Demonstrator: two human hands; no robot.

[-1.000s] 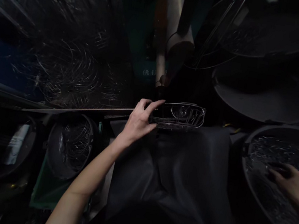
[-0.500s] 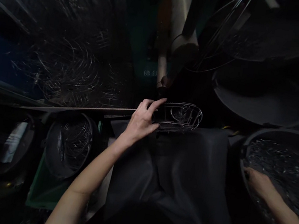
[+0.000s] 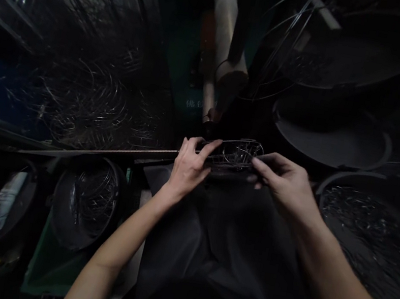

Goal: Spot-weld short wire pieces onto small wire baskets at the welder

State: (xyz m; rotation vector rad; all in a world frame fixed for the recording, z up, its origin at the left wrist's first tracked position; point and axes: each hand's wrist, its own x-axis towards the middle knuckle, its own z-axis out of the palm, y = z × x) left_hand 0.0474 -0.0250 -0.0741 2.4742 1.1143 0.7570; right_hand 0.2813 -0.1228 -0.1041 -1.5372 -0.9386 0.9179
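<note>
An oval wire basket of thin shiny metal wire lies in front of me, just beyond my dark apron. My left hand grips its left end, thumb below and fingers over the top wire. At the basket's right end is my right hand, thumb and fingers pinched together. What the right fingers hold, if anything, is too small and dark to make out. Above the basket, a machine's pale cylinder and a thin rod point down toward it.
At right stands a dark tub with many small metal pieces. A grey basin sits behind it. A bucket with bent wires stands over a green crate at left. Bent wire pieces are heaped beyond a board edge.
My right hand has come out of the right tub and over to the basket's right end, fingers pinched. My left hand keeps its grip, and the basket is tilted slightly differently.
</note>
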